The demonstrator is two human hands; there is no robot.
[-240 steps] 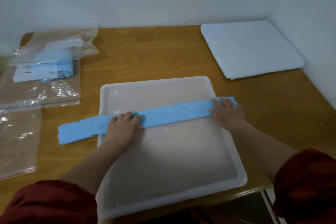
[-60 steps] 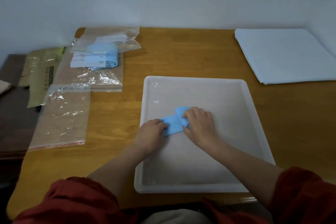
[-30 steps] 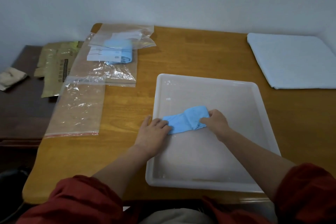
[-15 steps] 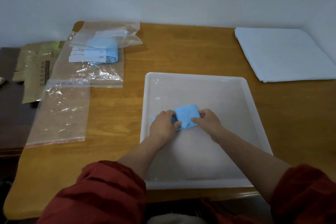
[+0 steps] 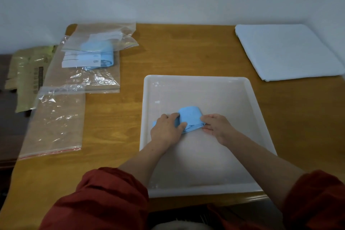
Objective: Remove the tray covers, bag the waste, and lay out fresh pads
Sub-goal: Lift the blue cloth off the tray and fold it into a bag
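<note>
A white plastic tray (image 5: 261, 110) lies on the wooden table in front of me. Inside it, a blue tray cover (image 5: 190, 115) is folded into a small thick bundle. My left hand (image 5: 168, 130) grips the bundle's left end, fingers curled over it. My right hand (image 5: 216, 126) pinches its right end against the tray floor. An empty clear zip bag (image 5: 54, 123) lies flat at the table's left. A stack of white fresh pads (image 5: 285, 50) sits at the back right.
At the back left, clear bags (image 5: 93, 56) hold blue folded material and white labelled paper. A greenish-brown packet (image 5: 28, 76) lies on a dark side surface at far left. The wooden table (image 5: 183, 50) meets a white wall behind.
The long blue strip across the tray has been folded down to a small bundle. In the last half second my left hand has slid further over its left end.
</note>
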